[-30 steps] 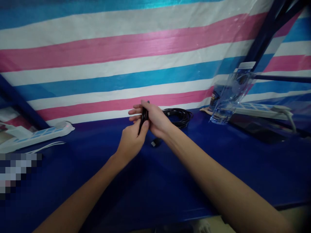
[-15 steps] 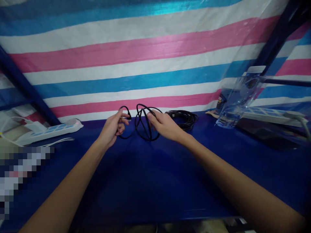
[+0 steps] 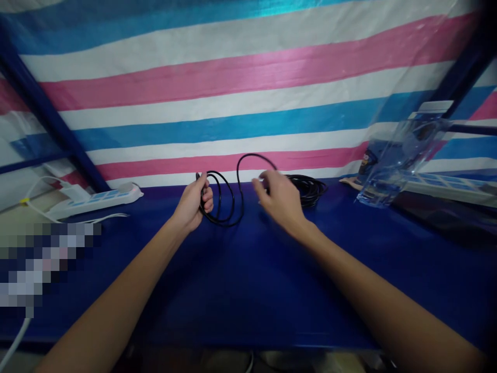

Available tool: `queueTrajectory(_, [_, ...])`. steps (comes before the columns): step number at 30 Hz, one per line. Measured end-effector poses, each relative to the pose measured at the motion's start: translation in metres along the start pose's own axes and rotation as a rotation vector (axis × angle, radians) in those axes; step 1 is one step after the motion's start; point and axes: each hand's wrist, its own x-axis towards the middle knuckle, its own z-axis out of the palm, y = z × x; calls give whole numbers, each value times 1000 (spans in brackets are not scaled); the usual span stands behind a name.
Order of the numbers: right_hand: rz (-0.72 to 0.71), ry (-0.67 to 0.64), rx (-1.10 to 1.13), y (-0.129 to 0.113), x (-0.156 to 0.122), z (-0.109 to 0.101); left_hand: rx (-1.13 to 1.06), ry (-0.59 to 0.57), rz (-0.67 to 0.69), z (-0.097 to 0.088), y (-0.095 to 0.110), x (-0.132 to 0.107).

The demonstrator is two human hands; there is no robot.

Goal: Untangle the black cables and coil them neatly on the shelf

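A thin black cable [image 3: 227,199] hangs in loose loops between my two hands above a dark blue table [image 3: 240,290]. My left hand [image 3: 193,203] is closed around one end of it, near the loops. My right hand [image 3: 280,199] pinches the cable's other stretch, which arches up from its fingers; this hand is blurred. A second black cable coil [image 3: 310,187] lies on the table just behind my right hand.
A white power strip [image 3: 95,199] with a lit switch lies at the back left. A clear plastic bag [image 3: 396,160] leans at the back right over another power strip [image 3: 442,182]. A striped pink, white and blue tarp [image 3: 240,88] closes the back.
The cable, held as a tight bundle a second ago, has been pulled apart into open loops. My hands have separated, the left going left and the right going right.
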Motion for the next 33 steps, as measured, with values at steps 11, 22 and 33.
queueTrajectory(11, [542,-46,315,42,17,-5,164,-35,88,-16,-10,12])
queueTrajectory(22, [-152,-162,605,-12,0,-3,-153,-81,-145,-1,7,-2])
queueTrajectory(33, [-664,-337,-18,-32,-22,20,-98,16,53,-5,13,-3])
